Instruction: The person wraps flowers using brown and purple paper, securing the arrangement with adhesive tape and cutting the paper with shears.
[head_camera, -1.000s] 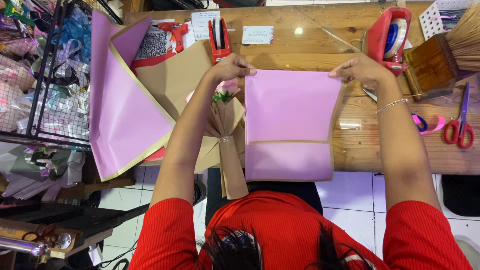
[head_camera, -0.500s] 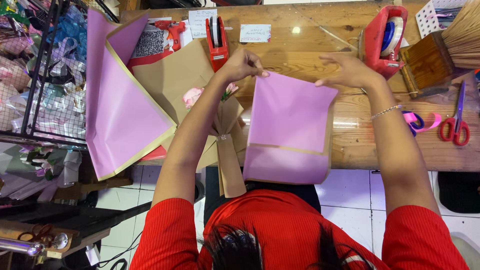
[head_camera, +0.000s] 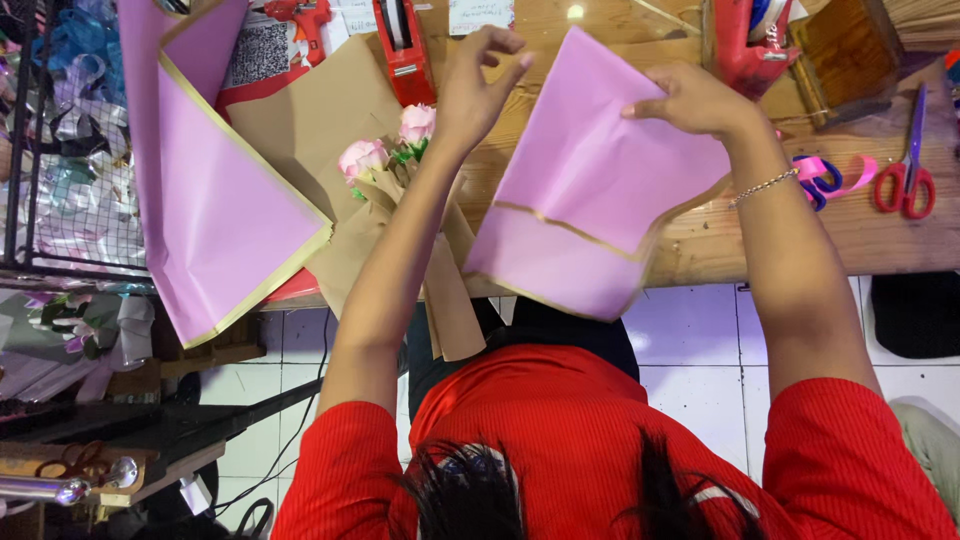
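Two pink wrapping sheets with gold edging are in view: a folded pink sheet (head_camera: 590, 190) held over the table (head_camera: 800, 235), tilted, and a larger pink sheet (head_camera: 215, 200) lying well to the left, hanging over the table's edge. One small bouquet (head_camera: 400, 160) of two pink roses in brown paper lies between them, partly hidden by the left forearm. Two red tape dispensers stand at the far side, one (head_camera: 400, 45) behind the bouquet and one (head_camera: 745, 40) behind the right hand. One pair of red scissors (head_camera: 905, 165) lies far right. The left hand (head_camera: 480, 75) hovers just off the folded sheet's top left edge, fingers loosely spread, gripping nothing. The right hand (head_camera: 695, 100) pinches the sheet's upper right edge, fingers closed on it.
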